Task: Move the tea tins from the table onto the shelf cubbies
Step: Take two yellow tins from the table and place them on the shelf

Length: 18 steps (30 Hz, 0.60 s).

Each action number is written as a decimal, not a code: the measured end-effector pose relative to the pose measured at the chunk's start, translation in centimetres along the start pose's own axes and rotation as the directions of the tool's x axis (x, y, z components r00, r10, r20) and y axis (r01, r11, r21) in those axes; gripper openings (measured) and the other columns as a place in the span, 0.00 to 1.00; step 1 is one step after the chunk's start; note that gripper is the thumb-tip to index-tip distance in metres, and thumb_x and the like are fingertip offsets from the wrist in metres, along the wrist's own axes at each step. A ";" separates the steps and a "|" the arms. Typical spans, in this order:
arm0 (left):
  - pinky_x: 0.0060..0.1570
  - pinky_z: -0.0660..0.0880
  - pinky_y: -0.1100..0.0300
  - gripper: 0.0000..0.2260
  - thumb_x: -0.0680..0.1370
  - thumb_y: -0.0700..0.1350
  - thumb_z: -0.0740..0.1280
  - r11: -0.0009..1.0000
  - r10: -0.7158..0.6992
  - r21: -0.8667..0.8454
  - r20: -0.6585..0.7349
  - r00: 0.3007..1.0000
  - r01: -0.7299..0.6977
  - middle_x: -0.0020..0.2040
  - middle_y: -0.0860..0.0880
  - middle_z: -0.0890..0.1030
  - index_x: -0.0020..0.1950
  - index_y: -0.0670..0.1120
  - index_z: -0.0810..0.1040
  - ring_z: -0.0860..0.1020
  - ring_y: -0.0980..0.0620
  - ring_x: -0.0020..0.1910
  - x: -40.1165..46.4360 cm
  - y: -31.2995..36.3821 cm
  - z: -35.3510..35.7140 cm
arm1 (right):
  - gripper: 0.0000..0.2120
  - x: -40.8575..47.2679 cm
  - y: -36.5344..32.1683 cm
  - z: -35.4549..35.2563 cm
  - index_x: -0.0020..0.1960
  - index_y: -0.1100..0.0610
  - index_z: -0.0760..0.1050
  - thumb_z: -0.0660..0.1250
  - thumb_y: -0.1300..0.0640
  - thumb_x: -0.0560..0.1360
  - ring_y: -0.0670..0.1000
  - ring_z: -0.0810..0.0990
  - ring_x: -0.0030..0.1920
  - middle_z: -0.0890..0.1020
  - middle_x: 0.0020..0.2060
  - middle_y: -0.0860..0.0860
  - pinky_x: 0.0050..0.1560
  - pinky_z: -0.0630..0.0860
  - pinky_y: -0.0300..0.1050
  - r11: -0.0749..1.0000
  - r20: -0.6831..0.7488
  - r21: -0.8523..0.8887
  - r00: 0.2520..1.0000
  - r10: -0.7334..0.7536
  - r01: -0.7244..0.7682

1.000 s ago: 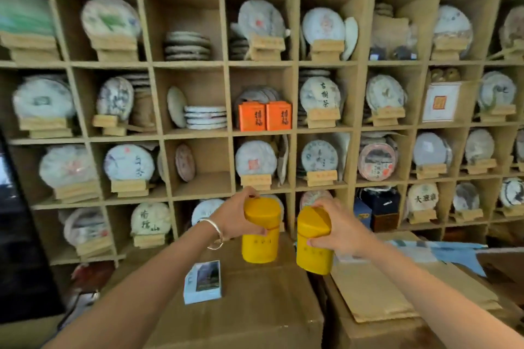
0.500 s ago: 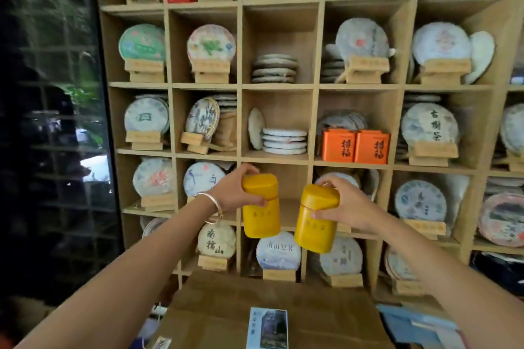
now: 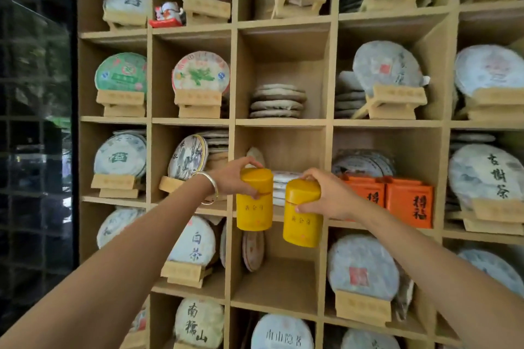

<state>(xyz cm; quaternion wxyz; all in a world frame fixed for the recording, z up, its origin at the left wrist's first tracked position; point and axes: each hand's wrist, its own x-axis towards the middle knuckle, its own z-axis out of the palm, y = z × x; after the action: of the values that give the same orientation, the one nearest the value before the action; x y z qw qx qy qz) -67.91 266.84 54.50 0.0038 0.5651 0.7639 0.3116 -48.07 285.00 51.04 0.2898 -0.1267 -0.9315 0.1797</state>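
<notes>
Wooden cubby shelf (image 3: 329, 122) fills the view, packed with wrapped tea cakes (image 3: 200, 72) on stands; both arms raised in front of it; left hand (image 3: 231, 178) clamped around the lid of one yellow tin (image 3: 254, 208); right hand (image 3: 330, 197) gripping second yellow tin (image 3: 302, 221) likewise; tins side by side, apart, midair before centre cubby; silver bangle (image 3: 211, 188) on left wrist.

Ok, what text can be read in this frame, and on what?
"白茶": lower-left cake
"南糯山": bottom-left cake
"南山隐茗": bottom-centre cake, last character unsure
"古樹茶": right cake
"福": orange boxes, first character unclear
Too blurred to read: left tin, right tin, stand labels.
</notes>
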 end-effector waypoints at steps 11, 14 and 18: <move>0.46 0.79 0.54 0.33 0.61 0.51 0.79 0.995 -0.097 0.035 0.045 0.994 0.095 0.55 0.50 0.75 0.62 0.61 0.68 0.77 0.51 0.49 9.8 -4.8 0.1 | 0.32 11.2 4.6 3.5 0.60 0.44 0.68 0.77 0.42 0.59 0.51 0.74 0.53 0.72 0.56 0.50 0.46 0.72 0.44 0.997 0.015 -0.068 0.999 0.035 -0.034; 0.39 0.74 0.61 0.34 0.63 0.49 0.78 0.995 -0.094 0.040 0.094 0.991 0.090 0.55 0.51 0.73 0.65 0.59 0.66 0.76 0.53 0.48 11.4 -5.6 0.2 | 0.34 12.9 5.5 4.3 0.61 0.44 0.67 0.77 0.41 0.60 0.51 0.73 0.53 0.71 0.56 0.50 0.48 0.73 0.45 0.995 0.007 -0.079 0.999 0.054 -0.053; 0.40 0.75 0.62 0.32 0.66 0.45 0.77 0.997 -0.066 0.040 0.132 0.989 0.061 0.56 0.49 0.71 0.64 0.57 0.66 0.75 0.53 0.48 13.6 -6.6 0.4 | 0.33 14.8 6.5 5.0 0.62 0.45 0.66 0.77 0.44 0.62 0.52 0.73 0.54 0.71 0.56 0.51 0.51 0.74 0.48 0.994 -0.023 -0.090 0.998 0.062 -0.064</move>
<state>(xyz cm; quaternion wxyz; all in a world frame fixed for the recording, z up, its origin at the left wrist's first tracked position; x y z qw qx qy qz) -78.32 277.74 55.69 0.0544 0.5601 0.7850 0.2590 -61.95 294.60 51.86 0.2875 -0.1708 -0.9312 0.1448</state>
